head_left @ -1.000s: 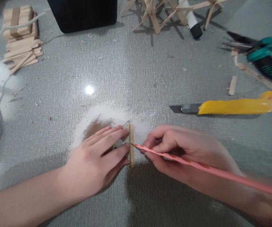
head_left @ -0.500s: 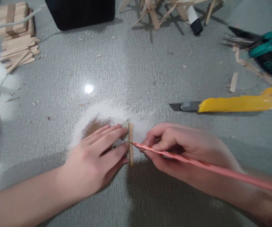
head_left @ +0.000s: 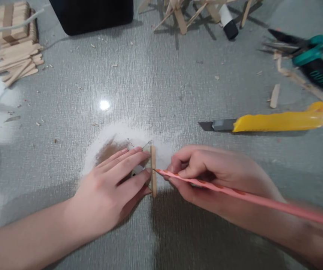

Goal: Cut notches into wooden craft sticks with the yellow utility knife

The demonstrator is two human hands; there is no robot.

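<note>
The right hand's [head_left: 214,174] thumb and fingers pinch a pink pencil [head_left: 245,197] near its tip, which meets a short wooden stick [head_left: 154,183] near its middle. The pencil slants, its tip pointing between nine and ten o'clock; the stick's long axis runs from twelve to six. The left hand [head_left: 105,187] lies palm down at nine o'clock, fingers extended and slightly parted, fingertips beside the stick. Something see-through under those fingers is mostly hidden and hard to make out. White powder [head_left: 122,129] spreads around them. At two o'clock lies a yellow knife [head_left: 279,122], blade towards nine; beyond it, pliers [head_left: 309,54], handles cut off. Towards one o'clock, a wooden frame [head_left: 181,20] is cropped by the top edge. The pencil's far end blurs out of view.
</note>
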